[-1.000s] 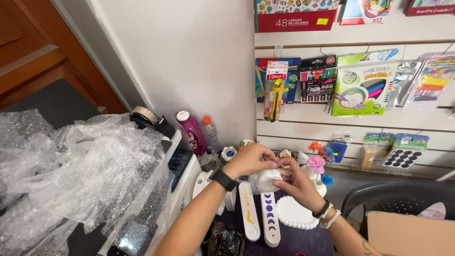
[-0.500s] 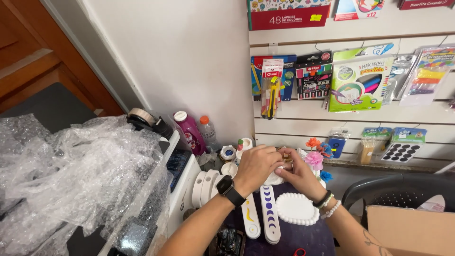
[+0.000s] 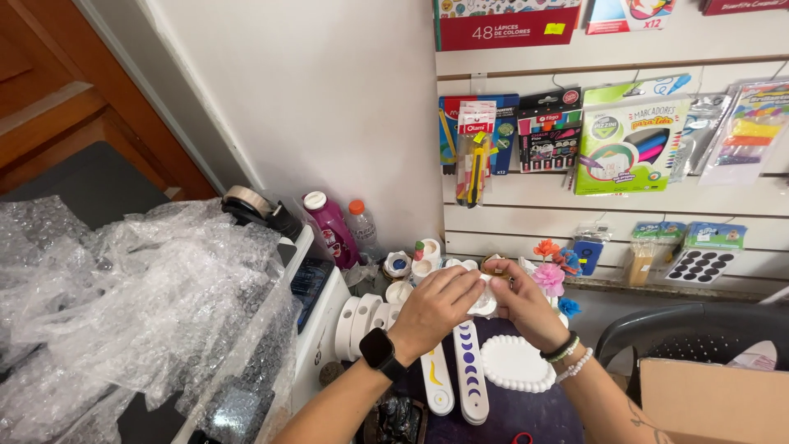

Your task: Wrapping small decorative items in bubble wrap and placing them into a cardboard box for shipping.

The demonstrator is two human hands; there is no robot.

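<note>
Left hand: your left hand [image 3: 433,307], with a black smartwatch [image 3: 378,352] on the wrist, is closed over a small white piece [image 3: 483,302], fingers curled on its top.
Right hand: your right hand [image 3: 520,302], with beaded bracelets [image 3: 565,355] at the wrist, grips the same piece from 3 o'clock; the two hands touch around it.
White piece: it sits between your hands, above the table's dark surface [image 3: 526,411], mostly hidden by your fingers, so you cannot tell its full shape.
Wall packages: at 12 o'clock a red flat box [image 3: 508,25] stands on the top shelf; under it hang a blue pencil pack [image 3: 450,136], a carded yellow cutter [image 3: 475,152], a black marker pack [image 3: 549,130], a green and white marker box [image 3: 631,146] and a clear sleeve of coloured sticks [image 3: 746,131].
Lower rail: at 2 o'clock hang small bags with green header cards [image 3: 689,238] and a white card of black dots [image 3: 700,266].
On the table: at 6 o'clock lie two long white strips with moon shapes [image 3: 468,374] and an oval white tray [image 3: 516,363] with a beaded edge.
Bottles: at 10 o'clock stand a magenta bottle [image 3: 332,228] and a clear bottle with an orange cap [image 3: 362,230].
In the way: at 9 o'clock a heap of bubble wrap [image 3: 140,304] crowds the left, a roll of tape [image 3: 245,201] behind it.
Paper flowers: pink, orange and blue flowers [image 3: 549,275] stand just beyond your right hand.
Corner: at 4 o'clock are a cardboard box [image 3: 707,403] and a black chair back [image 3: 699,329].
</note>
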